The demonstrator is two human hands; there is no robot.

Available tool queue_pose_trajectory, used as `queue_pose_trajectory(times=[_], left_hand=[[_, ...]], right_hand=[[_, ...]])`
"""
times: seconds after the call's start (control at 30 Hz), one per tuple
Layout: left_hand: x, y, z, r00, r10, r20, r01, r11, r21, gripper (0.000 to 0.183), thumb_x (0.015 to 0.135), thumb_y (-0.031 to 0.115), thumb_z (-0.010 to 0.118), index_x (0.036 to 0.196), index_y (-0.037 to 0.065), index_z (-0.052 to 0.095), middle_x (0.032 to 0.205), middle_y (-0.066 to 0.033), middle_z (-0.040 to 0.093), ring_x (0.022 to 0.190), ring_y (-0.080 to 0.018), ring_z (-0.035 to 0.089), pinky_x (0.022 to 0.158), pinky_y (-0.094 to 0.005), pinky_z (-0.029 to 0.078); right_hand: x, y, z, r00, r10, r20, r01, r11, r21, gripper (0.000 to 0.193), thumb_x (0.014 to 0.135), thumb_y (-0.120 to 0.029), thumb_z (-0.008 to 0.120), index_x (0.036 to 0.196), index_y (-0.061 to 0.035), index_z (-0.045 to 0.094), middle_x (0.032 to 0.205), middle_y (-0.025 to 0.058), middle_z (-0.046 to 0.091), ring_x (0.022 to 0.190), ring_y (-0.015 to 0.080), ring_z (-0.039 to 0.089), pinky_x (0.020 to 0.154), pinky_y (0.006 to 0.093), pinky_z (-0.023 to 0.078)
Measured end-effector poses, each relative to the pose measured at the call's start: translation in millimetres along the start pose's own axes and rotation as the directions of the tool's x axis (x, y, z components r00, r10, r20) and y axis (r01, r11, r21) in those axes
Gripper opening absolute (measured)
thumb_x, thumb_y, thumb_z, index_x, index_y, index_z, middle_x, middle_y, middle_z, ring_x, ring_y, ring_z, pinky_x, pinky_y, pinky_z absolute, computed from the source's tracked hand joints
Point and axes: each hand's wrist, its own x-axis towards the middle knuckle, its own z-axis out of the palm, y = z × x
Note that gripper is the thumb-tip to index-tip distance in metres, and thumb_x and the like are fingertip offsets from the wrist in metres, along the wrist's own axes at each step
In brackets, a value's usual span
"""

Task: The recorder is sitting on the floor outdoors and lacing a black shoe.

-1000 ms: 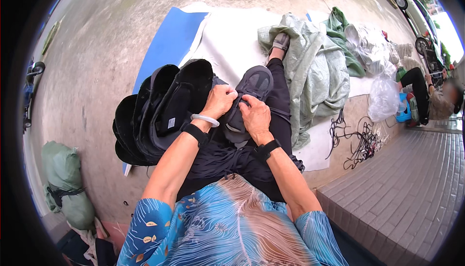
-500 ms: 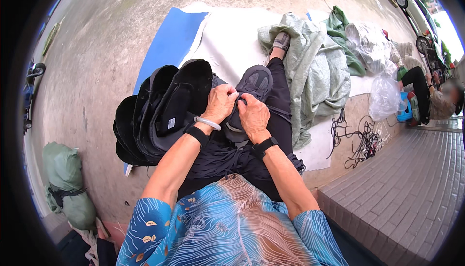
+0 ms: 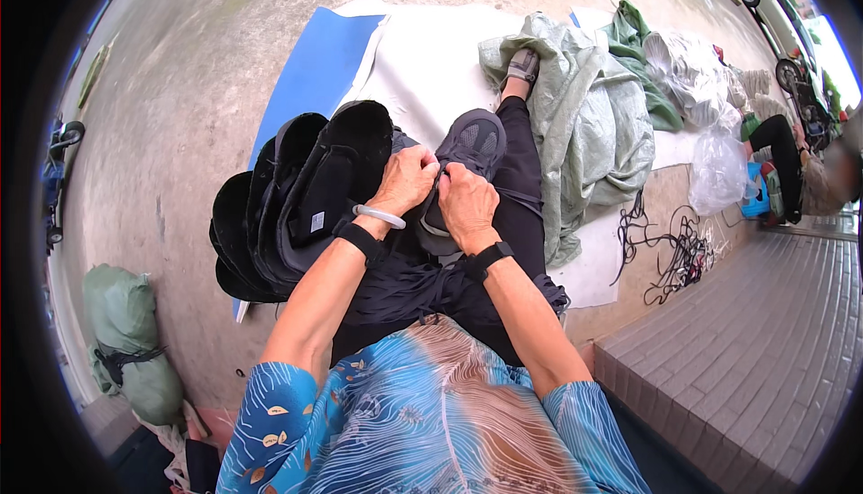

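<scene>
A dark grey shoe upper (image 3: 476, 134) with a mesh toe rests over my lap, toe pointing away from me. My left hand (image 3: 407, 179) is closed in a pinch at the left side of its opening; what the fingertips hold is too small to make out. On the other side, my right hand (image 3: 469, 202) grips the upper with curled fingers, close to the left fingertips. Several black-lined shoe uppers (image 3: 346, 166) are nested in a stack beside my left hand. A heap of dark laces (image 3: 404, 301) lies across my thighs below my wrists.
White sheeting (image 3: 431, 53) and a blue sheet (image 3: 319, 71) cover the ground ahead. To the right lie a pale green woven sack (image 3: 589, 125), tangled cords (image 3: 679, 256) and a clear plastic bag (image 3: 717, 170). Another person (image 3: 782, 157) sits beyond. A tied green sack (image 3: 126, 341) stands left.
The whole view has shifted slightly, so the shoe upper and sheets appear a little higher. Both hands stay at the upper, with the right fingers curled in more tightly.
</scene>
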Motion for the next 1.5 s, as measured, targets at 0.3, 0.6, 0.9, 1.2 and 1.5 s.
queue_pose_trajectory(times=[0.3,0.6,0.9,1.2,1.5], left_hand=[[8,3,-3,0.999,-0.043,0.006,0.043,0.998,0.048,0.017,0.081,0.016,0.060,0.083,0.000,0.064,0.080,-0.0184,0.065,0.079,-0.0312,0.064,0.073,-0.0386,0.050],[0,7,-4,1.000,0.010,0.018,-0.011,0.999,0.039,0.017,0.082,0.017,0.059,0.084,0.000,0.064,0.079,-0.0174,0.066,0.077,-0.0305,0.064,0.071,-0.0383,0.050],[-21,13,-10,0.982,0.186,0.046,-0.188,0.980,0.065,0.022,0.082,0.011,0.063,0.100,-0.003,0.062,0.093,-0.0122,0.067,0.086,-0.0201,0.064,0.080,-0.0310,0.050],[-44,44,-29,0.833,-0.199,0.516,0.356,0.906,-0.227,0.049,0.094,0.046,0.049,0.086,0.000,0.062,0.079,-0.0090,0.065,0.067,-0.0154,0.062,0.060,-0.0277,0.049],[-58,52,18,0.754,-0.249,0.608,0.501,0.816,-0.287,0.031,0.099,0.028,0.039,0.098,0.001,0.055,0.055,0.0038,0.037,0.041,-0.0076,0.033,0.037,-0.0246,0.038]], right_hand=[[2,4,4,1.000,0.021,0.004,-0.021,0.999,0.045,0.014,0.082,-0.019,0.062,0.091,-0.0077,0.063,0.078,0.0161,0.067,0.073,0.0347,0.066,0.066,0.0452,0.051],[4,7,10,0.999,-0.022,-0.032,0.024,0.996,0.081,0.012,0.085,-0.016,0.058,0.085,-0.0048,0.054,0.072,0.0164,0.065,0.066,0.0352,0.065,0.058,0.0459,0.050],[-8,15,-14,0.996,-0.088,-0.010,0.089,0.982,0.166,0.011,0.084,-0.012,0.057,0.085,-0.0037,0.051,0.069,0.0187,0.063,0.064,0.0386,0.063,0.059,0.0479,0.049],[-50,18,-114,0.585,-0.085,0.806,-0.675,0.500,0.543,0.014,0.087,-0.012,0.057,0.084,0.0003,0.061,0.065,-0.0047,0.052,0.062,0.0059,0.048,0.056,0.0232,0.042],[-95,-26,-156,0.520,-0.547,0.656,-0.149,0.698,0.701,0.020,0.087,-0.017,0.056,0.096,0.0001,0.061,0.083,0.0170,0.061,0.078,0.0339,0.062,0.070,0.0416,0.048]])
